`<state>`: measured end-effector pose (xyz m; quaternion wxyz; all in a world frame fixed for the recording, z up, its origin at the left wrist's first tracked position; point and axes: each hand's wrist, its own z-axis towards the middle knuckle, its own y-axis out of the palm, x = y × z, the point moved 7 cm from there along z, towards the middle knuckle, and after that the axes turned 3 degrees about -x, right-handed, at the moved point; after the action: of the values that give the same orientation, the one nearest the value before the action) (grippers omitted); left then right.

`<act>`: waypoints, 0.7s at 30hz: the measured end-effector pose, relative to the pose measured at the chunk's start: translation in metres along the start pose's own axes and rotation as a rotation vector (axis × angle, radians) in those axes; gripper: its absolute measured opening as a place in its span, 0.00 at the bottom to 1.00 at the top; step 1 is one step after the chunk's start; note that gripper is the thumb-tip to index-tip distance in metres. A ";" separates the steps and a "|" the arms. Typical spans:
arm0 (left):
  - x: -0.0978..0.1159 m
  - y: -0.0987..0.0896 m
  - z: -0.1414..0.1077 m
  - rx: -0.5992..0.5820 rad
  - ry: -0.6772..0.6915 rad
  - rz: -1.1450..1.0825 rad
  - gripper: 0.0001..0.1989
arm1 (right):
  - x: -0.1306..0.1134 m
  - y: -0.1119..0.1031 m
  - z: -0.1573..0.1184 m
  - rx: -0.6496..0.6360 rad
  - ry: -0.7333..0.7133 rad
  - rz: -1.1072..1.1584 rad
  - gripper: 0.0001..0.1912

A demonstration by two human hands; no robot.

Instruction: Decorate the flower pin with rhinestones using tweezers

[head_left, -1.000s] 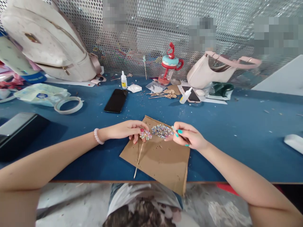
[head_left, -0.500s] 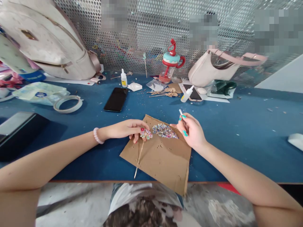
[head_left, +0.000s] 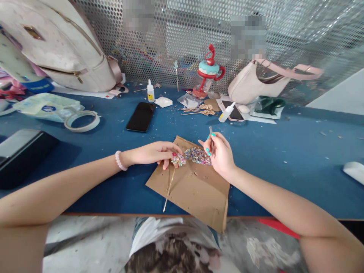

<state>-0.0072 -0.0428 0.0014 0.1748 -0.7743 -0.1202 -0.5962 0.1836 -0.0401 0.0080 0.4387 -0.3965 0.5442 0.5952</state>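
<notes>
Grip, left: my left hand [head_left: 159, 152] grasps a beaded stick [head_left: 179, 159] by its head, thumb and fingers pinching the sparkling cluster; a red spot shows at the thumb end. The thin gold-coloured stem slants toward the near edge, its tip passing beyond the near left side of the cardboard [head_left: 193, 191]. Cannot tell whether the stem touches the board.

Grip, right: my right hand [head_left: 223, 155] is closed on a slim tool [head_left: 211, 137], held pen-fashion, pale end up. Its lower end is hidden by my fingers. This hand sits over the far right side of the cardboard, just beside a heap of loose multicoloured beads [head_left: 196, 155], partly covering it.

Positions: beaded stick is left of the heap, its head near the heap's left end, over the far left part of the board. Cardboard rests on the blue table [head_left: 270, 151], one corner overhanging the near edge.

Surroundings: dark phone [head_left: 141, 116] lies beyond my left hand; a glue bottle [head_left: 150, 91] stands farther back. A second bottle [head_left: 226, 113] leans, tilted, by another phone [head_left: 236, 113]. Gold-coloured sticks [head_left: 200, 110] lie between the two bottles. Tape roll [head_left: 83, 129] lies flat, far left.
</notes>
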 end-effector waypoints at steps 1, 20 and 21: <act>0.001 0.000 0.000 -0.001 0.004 -0.004 0.13 | 0.001 0.003 0.002 0.000 0.000 0.001 0.09; 0.000 0.001 -0.001 -0.016 0.006 -0.030 0.13 | -0.010 0.006 -0.008 -0.005 -0.091 -0.048 0.08; 0.000 0.001 -0.001 -0.014 0.005 -0.026 0.13 | -0.013 0.008 -0.007 -0.038 -0.093 -0.047 0.08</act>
<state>-0.0077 -0.0443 0.0016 0.1619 -0.7725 -0.1258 -0.6010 0.1799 -0.0483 0.0221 0.4699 -0.3892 0.5025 0.6126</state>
